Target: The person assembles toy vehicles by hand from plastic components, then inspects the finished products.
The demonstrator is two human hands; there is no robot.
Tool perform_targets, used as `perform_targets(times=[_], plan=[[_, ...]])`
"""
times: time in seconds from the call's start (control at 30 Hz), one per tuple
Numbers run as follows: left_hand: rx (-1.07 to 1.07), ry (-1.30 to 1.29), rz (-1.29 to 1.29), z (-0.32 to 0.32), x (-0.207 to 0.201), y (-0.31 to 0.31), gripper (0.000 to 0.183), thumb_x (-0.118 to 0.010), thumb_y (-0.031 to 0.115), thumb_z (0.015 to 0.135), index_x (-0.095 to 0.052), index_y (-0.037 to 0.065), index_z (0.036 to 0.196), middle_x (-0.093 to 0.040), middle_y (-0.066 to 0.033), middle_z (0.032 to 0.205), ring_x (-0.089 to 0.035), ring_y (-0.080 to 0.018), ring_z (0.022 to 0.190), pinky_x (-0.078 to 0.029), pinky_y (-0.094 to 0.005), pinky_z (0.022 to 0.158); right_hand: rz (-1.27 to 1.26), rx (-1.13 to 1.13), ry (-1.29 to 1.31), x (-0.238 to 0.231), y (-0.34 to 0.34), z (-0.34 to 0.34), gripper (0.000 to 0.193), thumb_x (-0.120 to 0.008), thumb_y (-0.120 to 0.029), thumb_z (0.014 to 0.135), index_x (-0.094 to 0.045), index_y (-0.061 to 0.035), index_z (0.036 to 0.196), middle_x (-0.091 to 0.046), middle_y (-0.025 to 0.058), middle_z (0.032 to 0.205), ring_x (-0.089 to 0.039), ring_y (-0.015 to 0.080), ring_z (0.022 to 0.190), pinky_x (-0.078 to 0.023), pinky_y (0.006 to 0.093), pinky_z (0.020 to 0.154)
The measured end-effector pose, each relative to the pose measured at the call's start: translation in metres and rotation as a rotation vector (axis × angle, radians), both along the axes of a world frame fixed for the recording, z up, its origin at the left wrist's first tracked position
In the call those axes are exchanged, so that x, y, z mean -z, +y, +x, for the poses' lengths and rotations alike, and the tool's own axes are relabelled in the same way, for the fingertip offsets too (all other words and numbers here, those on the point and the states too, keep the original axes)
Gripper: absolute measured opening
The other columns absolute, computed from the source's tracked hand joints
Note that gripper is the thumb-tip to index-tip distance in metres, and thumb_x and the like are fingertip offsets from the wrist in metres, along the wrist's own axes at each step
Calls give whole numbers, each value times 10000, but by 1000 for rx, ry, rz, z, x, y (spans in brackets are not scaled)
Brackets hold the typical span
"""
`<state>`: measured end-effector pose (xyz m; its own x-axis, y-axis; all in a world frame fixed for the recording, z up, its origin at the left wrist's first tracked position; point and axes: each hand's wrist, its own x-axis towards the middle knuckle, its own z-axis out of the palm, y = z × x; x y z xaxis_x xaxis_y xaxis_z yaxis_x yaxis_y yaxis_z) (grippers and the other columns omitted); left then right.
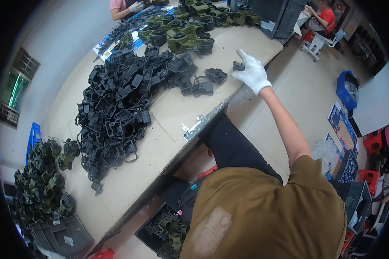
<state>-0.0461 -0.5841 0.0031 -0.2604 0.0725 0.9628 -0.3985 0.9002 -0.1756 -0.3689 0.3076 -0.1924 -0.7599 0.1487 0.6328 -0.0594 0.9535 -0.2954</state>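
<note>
My right hand (251, 73), in a white glove, reaches out over the right edge of the table with its fingers spread. A small dark plastic part (237, 65) shows in the gap between the fingers; I cannot make out whether the glove touches it. A few loose dark grey plastic parts (203, 85) lie just left of the hand. Beyond them spreads a large heap of dark grey plastic toy vehicle parts (112, 108). My left hand is out of sight.
Green toy vehicles (188, 38) lie at the far end of the table (160, 142). More green ones (43, 181) pile up at left above a grey crate (62, 235). A bin of green parts (166, 228) stands below the table edge. Two other people (136, 6) (326, 19) sit beyond.
</note>
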Motion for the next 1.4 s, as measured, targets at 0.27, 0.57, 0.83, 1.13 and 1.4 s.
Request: perform_targets(times=[0.27, 0.57, 0.83, 1.13, 1.4], plan=[[275, -206, 257, -50, 133, 273, 435, -700, 139, 948, -573, -14, 1335, -480, -236, 1480, -507, -405, 1331, -404, -511, 1133, -721, -234, -455, -6, 29, -52, 574, -753, -246, 837, -610, -101, 1373, -713, 142, 1192, -695, 257, 1027, -530, 342, 915], [574, -497, 139, -106, 161, 453, 366, -765, 25, 832, -648, 114, 1167, -455, -160, 1527, -406, -489, 1417, -392, -590, 1128, 21, -339, -450, -62, -27, -167, 962, -845, -295, 704, -392, -213, 1550, -572, 192, 1418, -631, 359, 1193, -552, 455, 936], [751, -505, 165, -154, 156, 533, 276, -778, 25, 804, -677, 110, 1047, -494, -161, 1478, -415, -511, 1402, -399, -579, 1104, 35, -342, -728, -71, -31, -189, 1157, -933, -234, 551, -378, -161, 1564, -616, 237, 1363, -617, 338, 1246, -504, 410, 1025], [992, -542, 448, -182, 157, 578, 253, -809, 63, 793, -685, 101, 1011, -538, -173, 1417, -443, -477, 1389, -415, -542, 1096, -1099, -710, -626, -22, 59, -154, 617, -835, -181, 770, -599, -18, 1317, -714, 125, 1083, -696, 214, 951, -570, 342, 827], [1334, -758, 1675, -242, 162, 598, 631, -803, 185, 848, -551, -20, 1388, -533, -167, 1469, -505, -305, 1357, -375, -416, 1138, -1626, -1127, -774, -32, 38, -80, 498, -743, -175, 870, -573, -2, 1305, -701, 101, 999, -699, 183, 758, -604, 317, 716]])
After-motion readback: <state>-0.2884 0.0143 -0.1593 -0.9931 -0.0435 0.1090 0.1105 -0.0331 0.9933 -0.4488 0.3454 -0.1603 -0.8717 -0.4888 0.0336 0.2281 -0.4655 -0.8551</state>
